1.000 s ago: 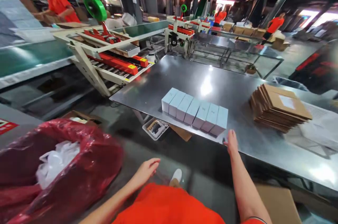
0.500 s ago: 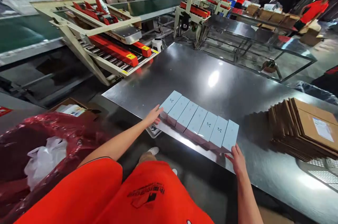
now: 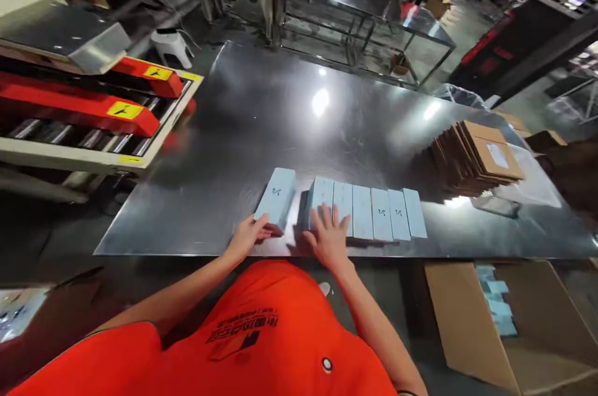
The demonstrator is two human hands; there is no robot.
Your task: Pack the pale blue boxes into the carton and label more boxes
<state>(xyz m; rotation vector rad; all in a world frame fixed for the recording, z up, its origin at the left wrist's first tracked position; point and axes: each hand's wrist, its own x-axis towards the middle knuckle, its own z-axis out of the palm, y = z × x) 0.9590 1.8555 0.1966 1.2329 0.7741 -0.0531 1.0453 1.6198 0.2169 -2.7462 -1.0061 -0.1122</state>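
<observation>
A row of several light-blue boxes (image 3: 362, 212) stands on the steel table (image 3: 261, 116) close to its front edge, some with a small black mark on top. One light-blue box (image 3: 276, 193) stands apart to the left of the row, with a gap between. My left hand (image 3: 247, 237) grips the near end of this separate box, thumb on top and fingers low at its side. My right hand (image 3: 329, 234) lies with spread fingers on the tops of the leftmost boxes in the row.
Flattened brown cartons (image 3: 486, 156) are stacked on the table's right side. An open cardboard box (image 3: 460, 315) with light-blue boxes inside stands below the front edge at right. At left is a roller machine with red guide bars (image 3: 79, 103). A white stool (image 3: 172, 47) stands behind it.
The leftmost box has come away from the row, with my left hand on it. My right hand has moved from the row's right end to its left end. The view has turned right.
</observation>
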